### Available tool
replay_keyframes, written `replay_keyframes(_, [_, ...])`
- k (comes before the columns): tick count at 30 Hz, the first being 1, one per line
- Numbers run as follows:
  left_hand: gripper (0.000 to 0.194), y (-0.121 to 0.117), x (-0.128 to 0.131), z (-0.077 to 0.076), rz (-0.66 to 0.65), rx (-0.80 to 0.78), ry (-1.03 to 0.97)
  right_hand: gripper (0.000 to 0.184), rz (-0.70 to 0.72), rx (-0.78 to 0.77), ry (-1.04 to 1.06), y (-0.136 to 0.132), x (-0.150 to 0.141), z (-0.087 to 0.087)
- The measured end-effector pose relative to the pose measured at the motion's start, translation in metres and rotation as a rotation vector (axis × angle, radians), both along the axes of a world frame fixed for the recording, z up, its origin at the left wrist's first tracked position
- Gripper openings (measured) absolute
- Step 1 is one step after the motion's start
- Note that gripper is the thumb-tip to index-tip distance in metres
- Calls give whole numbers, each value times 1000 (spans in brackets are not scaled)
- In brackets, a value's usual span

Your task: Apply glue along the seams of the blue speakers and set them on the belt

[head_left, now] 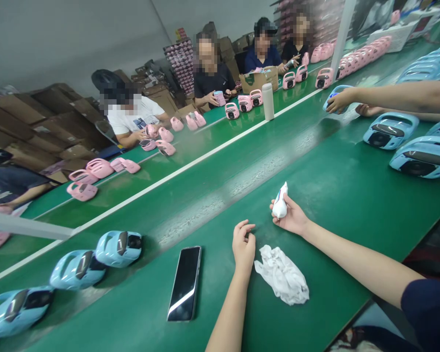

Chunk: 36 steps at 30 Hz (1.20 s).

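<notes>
My right hand point(293, 215) holds a small white squeeze bottle point(280, 201) with a pointed tip turned upward and a coloured marking on its side. My left hand point(243, 247) rests over the green table, its fingers loosely bent and apart, with nothing in them. Between my forearms lies a crumpled white cloth point(282, 276), close to the left wrist. A smartphone point(185, 283) with a dark screen lies flat to the left of that hand.
Light blue radio-like devices point(119, 248) line the belt point(205, 208) at left; more point(390, 130) stand at right, where another person's hand point(340, 100) holds one. Across the belt, several people handle pink devices point(99, 167). A pale bottle point(267, 101) stands near the white strip.
</notes>
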<state>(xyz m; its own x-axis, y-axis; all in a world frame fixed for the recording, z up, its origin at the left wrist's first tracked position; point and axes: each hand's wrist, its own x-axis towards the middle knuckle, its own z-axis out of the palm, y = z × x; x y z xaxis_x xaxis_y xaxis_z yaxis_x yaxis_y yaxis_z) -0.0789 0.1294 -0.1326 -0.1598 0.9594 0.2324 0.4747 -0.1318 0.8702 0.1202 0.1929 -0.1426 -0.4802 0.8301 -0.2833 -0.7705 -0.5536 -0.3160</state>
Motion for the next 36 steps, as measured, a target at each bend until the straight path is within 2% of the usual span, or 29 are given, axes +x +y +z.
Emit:
replay_keyframes(4, [24,0,-1,-2,-14,-1,3,36,0,2,-1,0,0,-1])
replay_keyframes(8, [7,0,-1,-4,-41,-4,16,36,5,0,2,0,1,-1])
replay_keyframes(23, [7,1,0,-6,-52,-8,14,36,12,2,12,2,1,-2])
replay_keyframes(26, [12,0,-1,-5,-52,-11,13,36,14,6,11,1,0,-2])
replay_keyframes(31, [36,-2,-2,-2,-50,-17,19,36,17,6,4,0,0,-2])
replay_keyframes(36, [41,-3,-3,-1,-47,-26,34,37,14,-5,-2,-1,0,-1])
